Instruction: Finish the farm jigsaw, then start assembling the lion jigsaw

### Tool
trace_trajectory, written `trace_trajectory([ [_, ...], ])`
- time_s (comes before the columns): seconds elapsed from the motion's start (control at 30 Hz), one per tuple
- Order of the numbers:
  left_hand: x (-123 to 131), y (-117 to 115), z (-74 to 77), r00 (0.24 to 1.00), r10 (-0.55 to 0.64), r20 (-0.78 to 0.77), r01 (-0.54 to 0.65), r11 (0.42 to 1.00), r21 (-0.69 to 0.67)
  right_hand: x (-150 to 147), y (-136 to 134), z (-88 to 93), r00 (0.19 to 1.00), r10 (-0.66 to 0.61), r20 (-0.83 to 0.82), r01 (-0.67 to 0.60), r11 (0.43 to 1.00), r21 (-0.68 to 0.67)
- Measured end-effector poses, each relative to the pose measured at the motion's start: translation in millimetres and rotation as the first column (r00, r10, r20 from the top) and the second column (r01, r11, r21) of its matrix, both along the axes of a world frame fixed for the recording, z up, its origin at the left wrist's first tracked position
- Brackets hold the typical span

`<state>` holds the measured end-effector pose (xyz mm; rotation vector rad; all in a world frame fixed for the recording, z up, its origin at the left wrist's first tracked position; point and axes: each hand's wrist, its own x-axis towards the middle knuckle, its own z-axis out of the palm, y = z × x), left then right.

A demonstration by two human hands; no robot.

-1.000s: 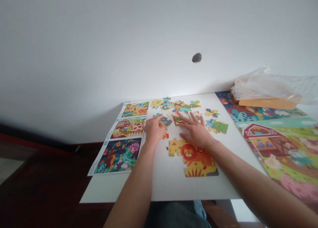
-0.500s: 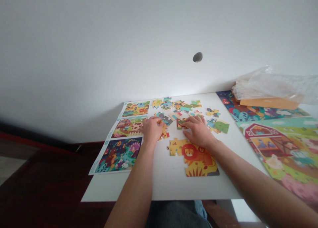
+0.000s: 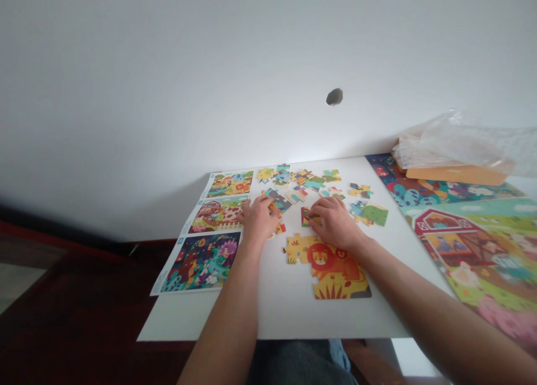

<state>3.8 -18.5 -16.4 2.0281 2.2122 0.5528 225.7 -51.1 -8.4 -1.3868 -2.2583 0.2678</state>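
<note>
My left hand (image 3: 259, 220) is over the loose pieces left of centre, its fingers curled and an orange puzzle piece (image 3: 272, 208) showing between thumb and forefinger. Just below it, partly covered, are red and yellow pieces (image 3: 281, 227). My right hand (image 3: 334, 220) grips a puzzle piece (image 3: 305, 217) with a red edge and green and yellow print; the fingers hide its right part. Below that hand lies a joined puzzle section (image 3: 331, 273) with two lions on yellow, its upper right partly covered by my wrist.
Several loose pieces (image 3: 312, 182) are scattered behind my hands, with a green piece (image 3: 375, 213) to the right. A picture sheet (image 3: 205, 259) lies at left. Farm artwork (image 3: 478, 262) and an orange tray (image 3: 457, 175) under clear plastic (image 3: 453, 139) are at right, by the wall.
My right hand has drawn its piece slightly nearer the lion section and to the right. The left hand's fingers have shifted a little over the orange piece.
</note>
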Motion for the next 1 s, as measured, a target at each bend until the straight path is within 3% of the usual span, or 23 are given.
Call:
trace_trajectory([
  [0.2,17.3,-2.8,-0.4,0.999,-0.044,-0.022,0.045,0.998,0.043,-1.4,-0.8,-1.9,1.0,-0.015,0.026,0.014,1.0,0.015],
  [0.43,30.7,0.9,-4.2,0.943,-0.328,-0.045,0.331,0.942,0.062,-2.2,-1.2,-4.1,0.999,-0.023,0.025,0.023,1.0,-0.009],
  [0.73,31.3,7.5,-3.1,0.968,-0.249,-0.036,0.252,0.964,0.084,-2.5,2.3,-8.0,0.999,-0.034,-0.012,0.034,0.999,-0.034],
  [1.0,24.1,47.3,-0.5,0.965,-0.249,-0.079,0.253,0.967,0.037,-2.1,4.5,-11.1,0.999,-0.045,-0.027,0.045,0.999,-0.001],
])
